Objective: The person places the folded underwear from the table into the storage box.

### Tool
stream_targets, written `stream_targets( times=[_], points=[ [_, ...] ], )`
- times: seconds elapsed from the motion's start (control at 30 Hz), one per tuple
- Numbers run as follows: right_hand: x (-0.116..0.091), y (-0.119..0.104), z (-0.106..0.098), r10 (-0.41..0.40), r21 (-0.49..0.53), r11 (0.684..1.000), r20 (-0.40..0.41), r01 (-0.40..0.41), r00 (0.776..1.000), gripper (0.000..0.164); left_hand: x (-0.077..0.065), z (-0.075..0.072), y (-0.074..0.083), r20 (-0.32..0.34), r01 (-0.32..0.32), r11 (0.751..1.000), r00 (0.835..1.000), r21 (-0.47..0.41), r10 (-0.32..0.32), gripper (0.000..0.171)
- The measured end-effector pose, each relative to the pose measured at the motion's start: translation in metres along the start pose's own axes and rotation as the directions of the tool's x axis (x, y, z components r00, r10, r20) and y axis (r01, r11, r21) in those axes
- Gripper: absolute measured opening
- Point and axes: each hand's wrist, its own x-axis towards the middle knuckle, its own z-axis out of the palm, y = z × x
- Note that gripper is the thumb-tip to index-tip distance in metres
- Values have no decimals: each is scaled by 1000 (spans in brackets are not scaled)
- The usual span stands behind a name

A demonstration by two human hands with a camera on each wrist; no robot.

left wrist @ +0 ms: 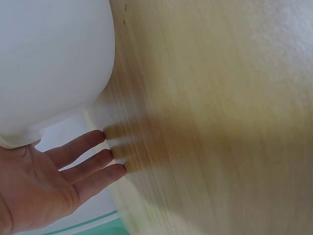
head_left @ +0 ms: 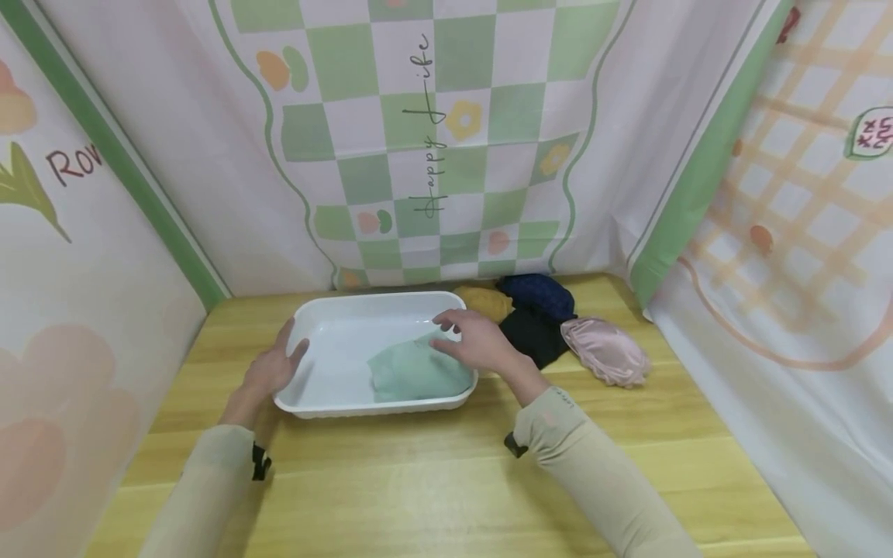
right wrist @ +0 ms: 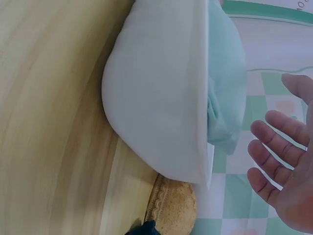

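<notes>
When looking down at the tabletop [head_left: 391,496], saw a white tray [head_left: 342,356] lying just beside the far edge, nearer the left edge than the right. Found a green cloth [head_left: 415,372] inside, bunched in the tray's right half and, from the right wrist, bulging above the rim.

Saw the left hand [head_left: 272,366] at the tray's left end, with thumb inside the rim, fingers outside and the rim passing through the open gap between. Made out, from the left wrist, three straight, parted fingers [left wrist: 100,182] clear of the tray's wall; could not tell the firmness of any hold on the rim. Noted the right hand [head_left: 477,341] over the tray's right end, above the green cloth, with fingers loosely bent and parted, holding nothing. From the right wrist, saw a gap between those fingers and the cloth.

Counted four more cloths toward the far right corner: yellow cloth [head_left: 488,302] just beside the tray, with lacy trim; navy cloth [head_left: 540,294] at the far edge; black cloth [head_left: 530,337] against the navy one, on its near side; shiny, gathered pink cloth [head_left: 607,350] closest to the right edge.

Saw beige sleeves [head_left: 600,473] on both arms and, past the far edge, a green-and-white checked curtain [head_left: 467,178] lettered "Happy Life".
</notes>
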Motion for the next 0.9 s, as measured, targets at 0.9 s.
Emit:
stream_targets(
  times=[0.9],
  points=[
    [-13, 24, -24, 77, 155, 986, -93, -62, 993, 49, -1, 0, 1, 0, -2, 1000, 1000, -3, 2, 82]
  ],
)
